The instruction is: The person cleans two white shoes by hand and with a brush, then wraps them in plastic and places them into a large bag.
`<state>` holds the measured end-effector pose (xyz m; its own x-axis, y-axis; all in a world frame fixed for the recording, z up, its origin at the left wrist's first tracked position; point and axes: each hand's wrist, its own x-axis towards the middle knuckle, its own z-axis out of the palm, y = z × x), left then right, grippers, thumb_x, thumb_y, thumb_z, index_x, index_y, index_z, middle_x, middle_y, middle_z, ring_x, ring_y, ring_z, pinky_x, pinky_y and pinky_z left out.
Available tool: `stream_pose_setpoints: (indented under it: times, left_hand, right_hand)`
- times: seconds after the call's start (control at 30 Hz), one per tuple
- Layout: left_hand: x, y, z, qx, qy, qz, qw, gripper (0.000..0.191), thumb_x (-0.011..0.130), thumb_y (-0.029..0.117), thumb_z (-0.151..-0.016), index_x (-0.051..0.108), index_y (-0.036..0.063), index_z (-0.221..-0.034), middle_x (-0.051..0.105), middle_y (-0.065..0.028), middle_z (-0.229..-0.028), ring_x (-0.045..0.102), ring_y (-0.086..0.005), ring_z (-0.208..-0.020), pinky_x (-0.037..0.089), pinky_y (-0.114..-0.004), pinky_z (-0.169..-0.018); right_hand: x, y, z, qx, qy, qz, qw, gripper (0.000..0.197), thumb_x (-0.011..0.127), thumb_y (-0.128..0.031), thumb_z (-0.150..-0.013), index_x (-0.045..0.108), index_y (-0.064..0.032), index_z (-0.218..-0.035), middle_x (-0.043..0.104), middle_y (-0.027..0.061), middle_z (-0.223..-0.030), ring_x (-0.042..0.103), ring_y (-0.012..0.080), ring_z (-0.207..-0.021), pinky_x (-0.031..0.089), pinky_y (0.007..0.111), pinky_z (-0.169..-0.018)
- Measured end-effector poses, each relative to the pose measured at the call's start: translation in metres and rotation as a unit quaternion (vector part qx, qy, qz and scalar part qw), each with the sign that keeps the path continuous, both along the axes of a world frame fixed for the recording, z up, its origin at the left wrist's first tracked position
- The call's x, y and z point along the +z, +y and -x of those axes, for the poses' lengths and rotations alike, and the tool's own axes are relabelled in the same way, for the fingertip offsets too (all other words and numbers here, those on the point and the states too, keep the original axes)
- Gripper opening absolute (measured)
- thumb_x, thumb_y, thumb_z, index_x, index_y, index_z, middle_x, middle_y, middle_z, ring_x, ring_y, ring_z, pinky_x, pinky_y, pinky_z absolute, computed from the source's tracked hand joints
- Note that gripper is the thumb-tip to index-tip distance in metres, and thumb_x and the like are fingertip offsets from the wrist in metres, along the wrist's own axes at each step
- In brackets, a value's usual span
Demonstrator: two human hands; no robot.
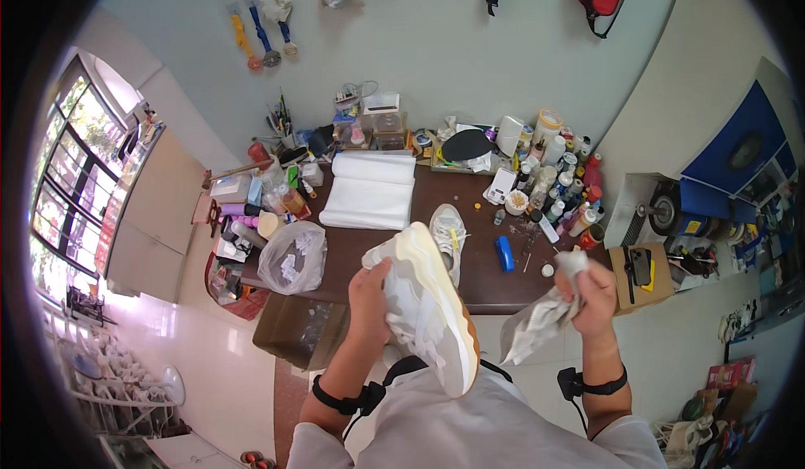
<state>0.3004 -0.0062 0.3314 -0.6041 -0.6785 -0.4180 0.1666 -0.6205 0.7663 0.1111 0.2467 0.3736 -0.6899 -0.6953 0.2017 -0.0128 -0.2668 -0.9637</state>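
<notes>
My left hand (370, 299) grips a white-and-grey sneaker (420, 318) by one end, holding it on its side in front of my body. Its cream sole edge faces right, with a brown outsole strip along the rim. In my right hand (594, 296) is a crumpled whitish cloth (542, 324), which hangs down to the left, apart from the shoe. Beyond them, a second white sneaker (448, 230) with a yellow mark near its laces rests on the dark brown table (371, 261), partly hidden by the held shoe.
Many bottles (560, 179) crowd the table's right side. Near them lie a blue object (504, 254), a cup of cotton swabs (516, 202) and a small white lid (547, 271). White sheets (370, 192) and a plastic bag (293, 258) with paper scraps are at left. A cardboard box (299, 330) stands below.
</notes>
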Motion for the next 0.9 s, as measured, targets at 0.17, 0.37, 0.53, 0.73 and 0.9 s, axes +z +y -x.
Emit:
stream_pose_setpoints:
  times: [0.17,0.37,0.53,0.73,0.9]
  left_hand:
    - [-0.061,-0.037,-0.013,0.123,0.042,-0.087,0.988,0.036,0.048,0.023,-0.101,0.057,-0.0031,-0.124,0.066,-0.0134,-0.115,0.068,-0.0285,-0.100,0.055,-0.041,-0.089]
    - [-0.093,-0.046,-0.019,0.271,0.026,-0.115,0.955,0.040,0.038,0.024,-0.103,0.052,-0.0050,-0.126,0.063,-0.0181,-0.120,0.063,-0.0326,-0.111,0.051,-0.047,-0.096]
    - [-0.155,-0.082,-0.024,0.312,0.055,-0.207,0.926,0.036,0.039,0.017,-0.097,0.052,-0.0078,-0.120,0.061,-0.0215,-0.119,0.063,-0.0356,-0.108,0.050,-0.049,-0.099]
    - [-0.251,-0.135,-0.008,0.312,0.028,-0.225,0.923,0.030,0.043,0.007,-0.094,0.052,-0.0097,-0.117,0.060,-0.0208,-0.117,0.062,-0.0344,-0.108,0.055,-0.041,-0.093]
    - [-0.331,-0.150,-0.022,0.252,-0.039,-0.263,0.931,0.008,0.050,0.007,-0.094,0.057,0.0039,-0.096,0.057,-0.0052,-0.086,0.059,-0.0179,-0.080,0.051,-0.031,-0.073]
  right_hand:
    - [-0.041,0.009,0.022,0.028,-0.181,0.023,0.983,0.049,0.041,-0.034,-0.100,0.048,0.0025,-0.133,0.059,0.0096,-0.092,0.055,0.0181,-0.078,0.045,0.030,-0.071]
    - [-0.097,0.019,0.033,0.045,-0.168,-0.180,0.968,0.023,0.044,-0.012,-0.100,0.055,-0.0015,-0.117,0.064,0.0081,-0.094,0.064,0.0173,-0.082,0.053,0.030,-0.075]
    - [-0.104,-0.005,0.049,0.105,-0.175,-0.215,0.955,0.013,0.050,0.003,-0.096,0.044,-0.0029,-0.106,0.065,0.0108,-0.089,0.068,0.0170,-0.078,0.057,0.030,-0.069]
    - [-0.135,-0.079,0.084,0.043,-0.027,-0.285,0.957,0.022,0.062,-0.002,-0.093,0.045,-0.0020,-0.108,0.065,0.0074,-0.089,0.064,0.0122,-0.079,0.054,0.028,-0.068]
    - [-0.076,-0.186,0.118,-0.032,0.075,-0.325,0.942,0.031,0.071,-0.002,-0.086,0.048,-0.0028,-0.106,0.061,0.0061,-0.089,0.060,0.0113,-0.082,0.051,0.029,-0.069]
